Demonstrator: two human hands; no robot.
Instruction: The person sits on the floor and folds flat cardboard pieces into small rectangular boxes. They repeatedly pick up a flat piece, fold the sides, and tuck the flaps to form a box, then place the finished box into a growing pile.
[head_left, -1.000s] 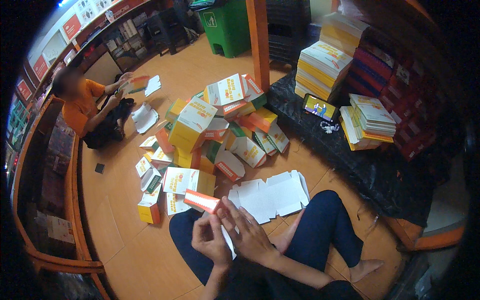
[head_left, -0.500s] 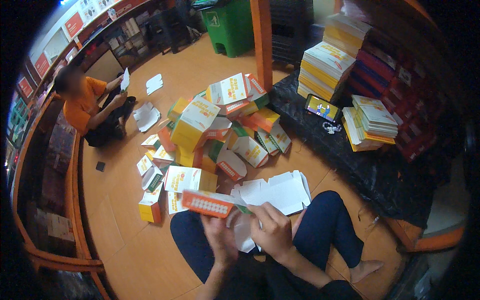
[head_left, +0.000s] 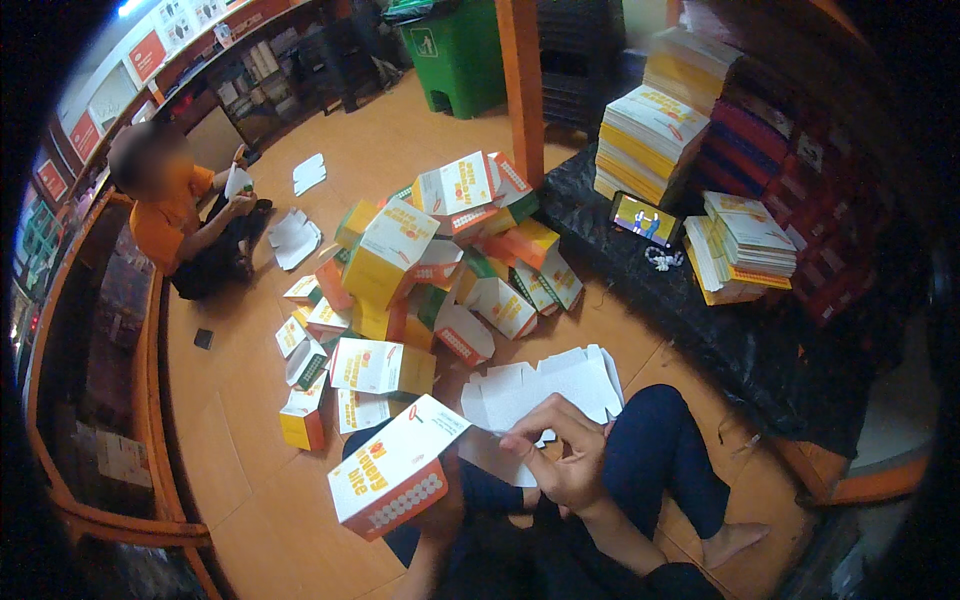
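A part-folded carton box (head_left: 400,460), white on top with orange sides, is held over my lap at the lower middle. My left hand (head_left: 447,508) grips it from beneath and behind; the box hides most of its fingers. With thumb and forefinger pressed together, my right hand (head_left: 565,458) pinches the white flap at the box's right end. Just beyond my hands, flat white carton sheets (head_left: 540,385) lie on the floor against my right leg.
Folded boxes (head_left: 395,255) form a heap ahead. Flat carton stacks (head_left: 650,140) and a phone (head_left: 642,220) showing a video rest on black sheeting at right. An orange post (head_left: 521,90) and green bin (head_left: 455,60) stand behind. Another person (head_left: 165,220) sits far left, handling a carton.
The box has turned and tipped down to the left, so its white printed face now shows. My right hand has shifted slightly right, now at the end flap.
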